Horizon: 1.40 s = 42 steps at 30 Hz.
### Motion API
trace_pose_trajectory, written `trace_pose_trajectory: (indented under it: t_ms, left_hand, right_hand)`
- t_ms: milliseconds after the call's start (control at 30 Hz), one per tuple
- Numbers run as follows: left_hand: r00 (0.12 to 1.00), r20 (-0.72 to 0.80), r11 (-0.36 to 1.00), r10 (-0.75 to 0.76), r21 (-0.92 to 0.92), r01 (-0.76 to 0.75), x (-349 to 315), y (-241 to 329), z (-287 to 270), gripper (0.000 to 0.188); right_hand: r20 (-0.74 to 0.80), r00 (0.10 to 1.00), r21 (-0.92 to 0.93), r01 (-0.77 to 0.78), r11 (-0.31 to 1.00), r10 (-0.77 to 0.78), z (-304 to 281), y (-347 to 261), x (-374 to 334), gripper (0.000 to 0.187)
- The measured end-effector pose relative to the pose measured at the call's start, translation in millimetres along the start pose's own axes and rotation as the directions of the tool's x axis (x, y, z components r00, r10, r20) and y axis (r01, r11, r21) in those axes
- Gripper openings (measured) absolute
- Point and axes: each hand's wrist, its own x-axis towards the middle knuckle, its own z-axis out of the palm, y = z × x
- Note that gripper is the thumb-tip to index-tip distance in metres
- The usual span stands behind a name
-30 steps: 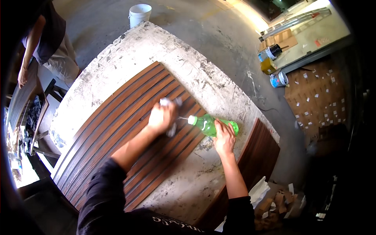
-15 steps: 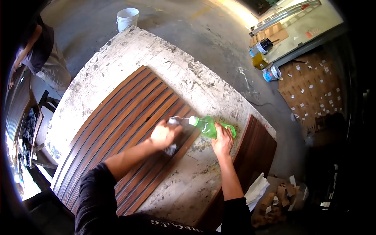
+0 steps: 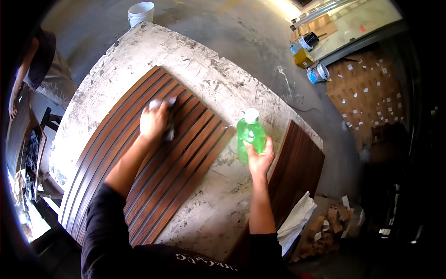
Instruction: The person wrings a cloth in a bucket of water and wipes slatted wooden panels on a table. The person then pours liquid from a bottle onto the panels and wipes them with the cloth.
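Note:
A slatted brown wood panel (image 3: 183, 174) with dark grooves lies on a paint-stained white table. My left hand (image 3: 153, 123) is closed round a crumpled grey-white rag (image 3: 169, 132), pressed against the slats near the panel's far part. Bits of the rag stick out past the fingers. To the right, my right hand (image 3: 261, 158) grips a clear green plastic bottle (image 3: 250, 137) by its lower side. The bottle has a white cap and stands nearly upright beside the panel's right corner. Whether its base touches the table is hard to tell.
A darker brown board (image 3: 301, 162) lies along the table's right edge. Beyond the table (image 3: 195, 56) stands a white bucket (image 3: 141, 13). Cans and a tub (image 3: 318, 73) sit at far right. A co-worker (image 3: 49, 65) stands at left. Cardboard scraps (image 3: 327, 232) lie at lower right.
My left hand has moved left and away from me over the slats with the rag. The bottle in my right hand has turned from tilted toward the panel to nearly upright.

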Motion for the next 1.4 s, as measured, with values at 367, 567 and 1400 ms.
trace_pose_trajectory:
  t_ms: [367,567,1400]
  left_hand:
    - [0.980,-0.068,0.978,0.189,-0.078,-0.194,47,71,47,0.020]
    - [0.990,0.102,0.844,-0.095,-0.519,0.135,-76,62,19,0.025]
    - [0.916,-0.089,0.915,0.392,-0.066,-0.398,-91,45,11,0.019]
  right_hand:
    - [-0.295,0.936,0.447,-0.043,0.894,0.193,19,60,-12,0.054]
    - [-0.586,0.796,-0.130,0.092,0.987,-0.151,12,39,-43,0.053]
    - [-0.112,0.985,-0.200,0.105,0.974,-0.129,85,32,-32,0.046]
